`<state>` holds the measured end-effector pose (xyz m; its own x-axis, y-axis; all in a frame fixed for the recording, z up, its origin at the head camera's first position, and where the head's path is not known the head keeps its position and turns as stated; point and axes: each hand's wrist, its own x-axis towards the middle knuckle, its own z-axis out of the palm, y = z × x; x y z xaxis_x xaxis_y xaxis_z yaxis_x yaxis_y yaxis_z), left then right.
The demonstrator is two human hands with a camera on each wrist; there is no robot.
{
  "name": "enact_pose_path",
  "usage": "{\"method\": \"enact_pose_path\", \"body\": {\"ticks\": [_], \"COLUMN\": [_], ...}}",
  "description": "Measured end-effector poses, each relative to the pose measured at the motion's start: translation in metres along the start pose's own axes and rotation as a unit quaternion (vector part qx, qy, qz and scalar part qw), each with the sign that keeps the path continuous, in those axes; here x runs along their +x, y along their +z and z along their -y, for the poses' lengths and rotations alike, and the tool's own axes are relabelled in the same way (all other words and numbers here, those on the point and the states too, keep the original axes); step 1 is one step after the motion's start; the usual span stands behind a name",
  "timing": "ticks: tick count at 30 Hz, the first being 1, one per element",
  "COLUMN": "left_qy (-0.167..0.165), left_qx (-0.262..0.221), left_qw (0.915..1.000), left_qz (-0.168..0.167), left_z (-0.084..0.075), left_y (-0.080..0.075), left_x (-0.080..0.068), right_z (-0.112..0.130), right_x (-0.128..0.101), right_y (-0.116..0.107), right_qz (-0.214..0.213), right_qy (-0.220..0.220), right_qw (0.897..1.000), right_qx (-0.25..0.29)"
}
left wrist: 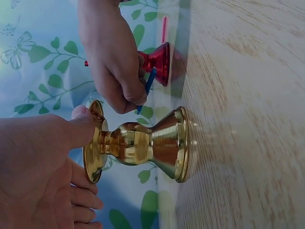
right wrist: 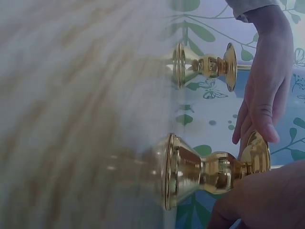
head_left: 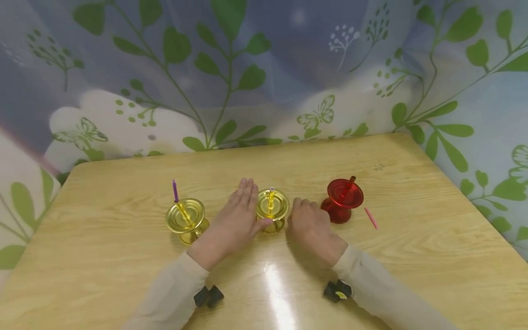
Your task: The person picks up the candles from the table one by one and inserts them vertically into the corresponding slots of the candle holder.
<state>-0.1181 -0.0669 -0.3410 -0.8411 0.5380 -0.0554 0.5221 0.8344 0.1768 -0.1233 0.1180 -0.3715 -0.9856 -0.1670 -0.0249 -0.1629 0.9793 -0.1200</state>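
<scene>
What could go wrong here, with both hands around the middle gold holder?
The left hand steadies the middle gold holder with only its thumb on the rim, so a nudge may tip it. The right hand pinches a blue candle close to the red holder and may knock it.

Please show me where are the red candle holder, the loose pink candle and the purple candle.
red candle holder (head_left: 344, 195), head view, on its top dish.
loose pink candle (head_left: 371, 218), head view, mid-length, lying on the table.
purple candle (head_left: 175, 190), head view, on its shaft.
</scene>
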Motion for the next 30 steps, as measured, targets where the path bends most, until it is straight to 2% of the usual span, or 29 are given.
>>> {"method": "enact_pose_path", "body": {"ticks": [9,18,26,30], "left_qy": [-0.004,-0.011,-0.020,-0.021], "left_qx": [0.009,0.009,0.005,0.009], "left_qw": [1.0000,0.9999,0.9997,0.9997], "left_qz": [0.002,0.005,0.009,0.008], "left_z": [-0.002,-0.003,-0.003,-0.003], "left_y": [0.002,0.004,0.004,0.003], "left_x": [-0.001,0.000,0.000,0.000], "right_z": [-0.006,-0.009,-0.012,-0.014], "right_x": [0.000,-0.002,-0.001,0.001], "right_y": [-0.004,-0.009,-0.015,-0.023], "right_qz": [-0.041,-0.109,-0.187,-0.227], "right_qy": [-0.022,-0.057,-0.088,-0.114], "right_qw": [0.999,0.992,0.978,0.967], "right_qx": [-0.020,-0.010,-0.008,0.006]}}
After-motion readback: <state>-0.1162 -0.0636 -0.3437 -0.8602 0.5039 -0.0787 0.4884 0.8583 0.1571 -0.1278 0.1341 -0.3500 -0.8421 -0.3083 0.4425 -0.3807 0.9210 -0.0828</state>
